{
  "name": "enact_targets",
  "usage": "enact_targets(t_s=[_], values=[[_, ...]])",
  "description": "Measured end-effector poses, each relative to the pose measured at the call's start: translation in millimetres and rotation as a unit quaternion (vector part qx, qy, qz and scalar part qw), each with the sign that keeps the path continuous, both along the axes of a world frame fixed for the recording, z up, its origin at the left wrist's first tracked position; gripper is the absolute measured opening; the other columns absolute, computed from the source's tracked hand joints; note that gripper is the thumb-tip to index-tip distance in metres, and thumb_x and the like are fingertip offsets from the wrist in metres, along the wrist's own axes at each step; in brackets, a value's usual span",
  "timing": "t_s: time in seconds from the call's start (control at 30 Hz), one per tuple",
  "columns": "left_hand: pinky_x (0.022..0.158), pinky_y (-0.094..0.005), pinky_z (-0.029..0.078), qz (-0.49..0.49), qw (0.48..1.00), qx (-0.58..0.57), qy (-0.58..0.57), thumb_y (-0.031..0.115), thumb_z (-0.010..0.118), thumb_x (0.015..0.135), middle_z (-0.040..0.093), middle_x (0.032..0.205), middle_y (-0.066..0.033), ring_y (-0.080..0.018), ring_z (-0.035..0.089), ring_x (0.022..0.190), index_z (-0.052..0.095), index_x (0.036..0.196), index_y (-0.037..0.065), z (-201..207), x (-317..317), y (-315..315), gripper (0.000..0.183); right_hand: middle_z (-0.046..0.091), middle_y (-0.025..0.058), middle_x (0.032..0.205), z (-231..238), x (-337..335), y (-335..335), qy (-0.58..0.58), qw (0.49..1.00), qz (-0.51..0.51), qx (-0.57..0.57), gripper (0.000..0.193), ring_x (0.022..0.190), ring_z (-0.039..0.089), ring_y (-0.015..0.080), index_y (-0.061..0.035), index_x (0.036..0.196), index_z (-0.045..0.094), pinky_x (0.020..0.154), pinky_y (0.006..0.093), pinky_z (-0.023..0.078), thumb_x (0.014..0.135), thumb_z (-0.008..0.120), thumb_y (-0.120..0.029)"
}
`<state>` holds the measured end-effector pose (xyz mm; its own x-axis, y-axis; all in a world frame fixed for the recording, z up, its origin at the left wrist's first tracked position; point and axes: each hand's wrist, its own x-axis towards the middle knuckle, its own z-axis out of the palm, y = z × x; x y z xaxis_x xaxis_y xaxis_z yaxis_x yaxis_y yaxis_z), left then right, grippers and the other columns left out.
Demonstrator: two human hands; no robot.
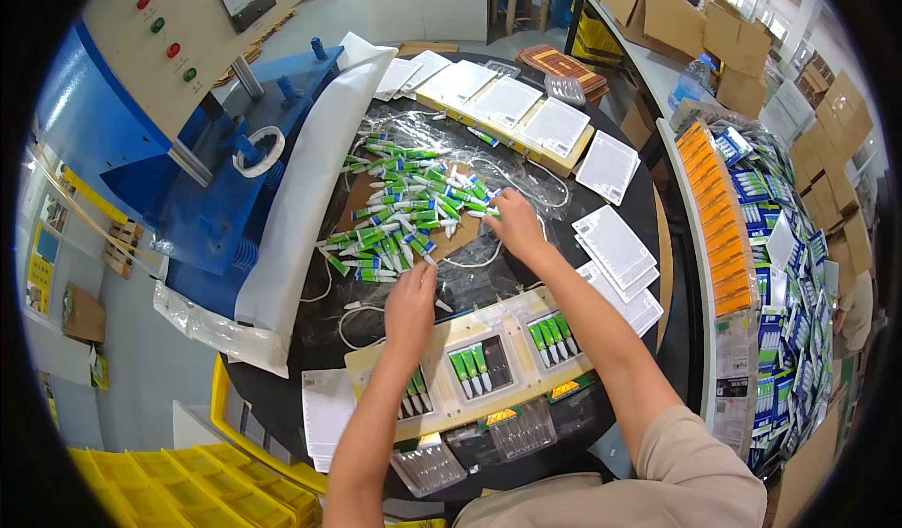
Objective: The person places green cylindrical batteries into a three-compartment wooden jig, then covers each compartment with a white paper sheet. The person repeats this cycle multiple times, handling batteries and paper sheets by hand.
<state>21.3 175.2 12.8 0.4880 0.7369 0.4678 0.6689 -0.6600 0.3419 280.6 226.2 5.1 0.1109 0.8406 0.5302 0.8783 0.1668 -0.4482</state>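
Observation:
A loose pile of small green, white and blue tubes (404, 199) lies mid-table. At its right edge my right hand (517, 225) has its fingers closed on the end of one tube. My left hand (411, 295) is closed at the pile's near edge, fingers together; what they hold, if anything, is hidden. A white tip shows beside it. Closer to me lies a long cream tray (442, 415) with three recesses. Tubes stand side by side in each recess; the middle one's row (470, 370) leaves a dark gap on its right. My left forearm partly covers the left recess.
Blue press machine (225, 171) and white sheet (301, 171) stand left. A second cream tray with white cards (507, 101) lies at the back. More cards (615, 251) lie right, clear blisters (524, 431) near me. Packed tubes (780, 340) fill a bin far right.

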Motion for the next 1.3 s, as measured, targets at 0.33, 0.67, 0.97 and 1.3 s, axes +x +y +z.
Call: enact_targets(t_s=[0.33, 0.67, 0.97, 1.3], values=[[0.081, -0.0373, 0.051, -0.137, 0.952, 0.163, 0.22, 0.01, 0.068, 0.082, 0.068, 0.104, -0.0052, -0.0229, 0.064, 0.098, 0.068, 0.103, 0.007, 5, 7, 61, 0.021, 0.072, 0.0158, 0.105, 25, -9, -139, 0.063, 0.979, 0.192, -0.024, 0.028, 0.094, 0.069, 0.035, -0.0007, 0.107, 0.07, 0.083, 0.0423, 0.057, 0.079, 0.074, -0.001], [0.087, -0.0389, 0.055, 0.013, 0.971, -0.091, -0.222, -0.006, 0.073, 0.079, 0.073, 0.108, -0.012, -0.0299, 0.07, 0.1, 0.07, 0.111, 0.005, 45, -8, -122, 0.034, 0.067, 0.0168, 0.124, -1, -57, -230, -0.112, 0.951, 0.289, -0.015, 0.034, 0.111, 0.066, 0.029, 0.0081, 0.114, 0.068, 0.095, 0.0388, 0.056, 0.082, 0.063, -0.004], [0.107, -0.042, 0.046, -0.175, 0.978, 0.067, 0.092, 0.011, 0.063, 0.087, 0.07, 0.126, -0.0061, -0.0196, 0.065, 0.119, 0.071, 0.115, 0.007, 9, 23, -150, 0.029, 0.072, 0.0145, 0.106, 16, 0, -195, 0.055, 0.994, 0.095, -0.02, 0.024, 0.097, 0.068, 0.0332, 0.0021, 0.103, 0.071, 0.083, 0.0406, 0.057, 0.08, 0.067, 0.004], [0.109, -0.044, 0.044, -0.152, 0.982, 0.072, 0.086, 0.012, 0.065, 0.087, 0.071, 0.125, -0.0057, -0.0204, 0.065, 0.12, 0.072, 0.114, 0.007, -8, 18, -150, 0.028, 0.071, 0.0126, 0.104, 33, -36, -220, 0.051, 0.989, 0.133, -0.025, 0.025, 0.094, 0.068, 0.0313, 0.0003, 0.103, 0.071, 0.08, 0.0398, 0.057, 0.078, 0.069, 0.004]])
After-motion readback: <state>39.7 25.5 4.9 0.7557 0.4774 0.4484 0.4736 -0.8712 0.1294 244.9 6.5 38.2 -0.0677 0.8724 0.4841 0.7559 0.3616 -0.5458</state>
